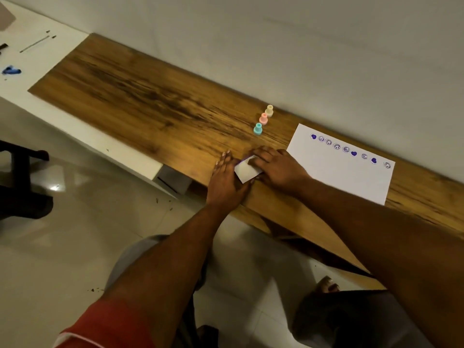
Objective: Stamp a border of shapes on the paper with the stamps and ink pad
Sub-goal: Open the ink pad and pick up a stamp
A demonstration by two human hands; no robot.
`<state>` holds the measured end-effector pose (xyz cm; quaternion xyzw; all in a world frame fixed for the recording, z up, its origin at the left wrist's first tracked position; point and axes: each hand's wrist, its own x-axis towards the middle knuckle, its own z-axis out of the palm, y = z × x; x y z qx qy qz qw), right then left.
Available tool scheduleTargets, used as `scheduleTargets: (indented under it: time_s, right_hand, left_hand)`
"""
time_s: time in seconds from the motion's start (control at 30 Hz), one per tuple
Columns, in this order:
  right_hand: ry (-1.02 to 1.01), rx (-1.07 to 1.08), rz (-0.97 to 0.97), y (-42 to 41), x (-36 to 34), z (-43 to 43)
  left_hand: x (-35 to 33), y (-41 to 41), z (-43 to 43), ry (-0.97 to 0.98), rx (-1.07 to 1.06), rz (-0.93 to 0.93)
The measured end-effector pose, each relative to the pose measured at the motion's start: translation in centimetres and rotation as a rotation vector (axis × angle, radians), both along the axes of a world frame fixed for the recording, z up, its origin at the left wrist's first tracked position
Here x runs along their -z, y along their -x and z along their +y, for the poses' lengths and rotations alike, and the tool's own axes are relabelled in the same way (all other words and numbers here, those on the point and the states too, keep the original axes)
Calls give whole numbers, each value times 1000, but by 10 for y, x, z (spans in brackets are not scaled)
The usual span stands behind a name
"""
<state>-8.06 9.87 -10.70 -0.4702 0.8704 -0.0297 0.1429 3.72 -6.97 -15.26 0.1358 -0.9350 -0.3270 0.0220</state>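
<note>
A white sheet of paper (344,177) lies on the wooden desk (150,101) at the right, with a row of purple hearts and smiley faces stamped along its far edge. Three small stamps stand upright in a line beyond my hands: teal (257,128), pink (263,119) and cream (269,111). Both hands hold a small white ink pad case (247,170) near the desk's front edge. My left hand (227,179) grips its left side and my right hand (278,167) covers its right side. A purple strip shows at the case's far edge.
A white surface (50,54) adjoins the desk at the far left, carrying a blue smear (11,70) and a thin rod (35,43). A pale wall runs right behind the desk. A dark chair (20,182) stands on the tiled floor at the left.
</note>
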Motion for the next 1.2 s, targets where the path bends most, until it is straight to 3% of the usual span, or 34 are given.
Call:
scheduleTargets:
  time_s: [0.1, 0.3, 0.47, 0.63, 0.93, 1.2]
  right_hand:
    - [-1, -23, -85, 9, 0, 6]
    - [-74, -67, -75, 15, 0, 10]
    - [1, -88, -153, 24, -8, 10]
    - [5, -37, -352, 44, -21, -9]
    - [17, 100, -372, 62, -26, -35]
    - [98, 133, -208, 60, -18, -41]
  left_hand:
    - [0, -1, -4, -23, 22, 9]
    - [3, -6, -5, 6, -4, 29]
    - [0, -7, -8, 15, -67, 16]
    - [2, -8, -9, 21, -70, 18]
    - [0, -9, -7, -11, -101, 32]
    - [-1, -10, -5, -19, -107, 40]
